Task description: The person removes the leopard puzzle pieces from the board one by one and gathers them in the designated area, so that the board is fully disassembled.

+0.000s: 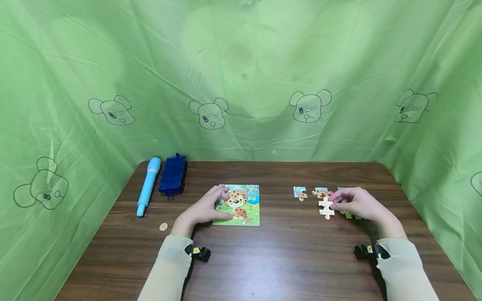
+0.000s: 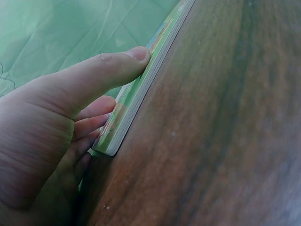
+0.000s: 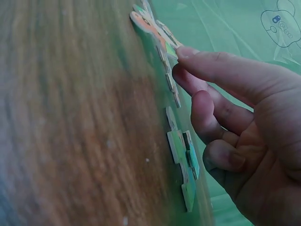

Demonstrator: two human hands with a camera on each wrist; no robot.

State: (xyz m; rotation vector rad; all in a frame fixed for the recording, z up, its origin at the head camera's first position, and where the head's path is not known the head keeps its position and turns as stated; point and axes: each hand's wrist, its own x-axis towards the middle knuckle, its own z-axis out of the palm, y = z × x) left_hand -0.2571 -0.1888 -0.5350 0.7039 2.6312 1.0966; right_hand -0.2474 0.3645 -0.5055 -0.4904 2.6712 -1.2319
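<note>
A square puzzle board [image 1: 250, 217] with a spotted leopard cub picture lies flat on the table. My left hand [image 1: 206, 205] rests at its left side, thumb and fingers spread apart and touching it; the left wrist view shows the thumb [image 2: 138, 54] along the board's near edge. On the right, my right hand [image 1: 355, 203] pinches a puzzle piece [image 1: 326, 208] between thumb and fingers. The piece shows a pale face in the head view and is tilted in the right wrist view. Other puzzle pieces [image 3: 181, 153] lie beneath and beside this hand, partly hidden by it.
A loose corner piece [image 1: 300, 192] and another piece [image 1: 320, 192] lie left of the right hand. At the far left are a light blue microphone-shaped object [image 1: 148, 186] and a dark blue case [image 1: 173, 174]. A small round disc [image 1: 163, 226] lies near the left wrist. Green cloth [image 1: 244, 83] surrounds the table.
</note>
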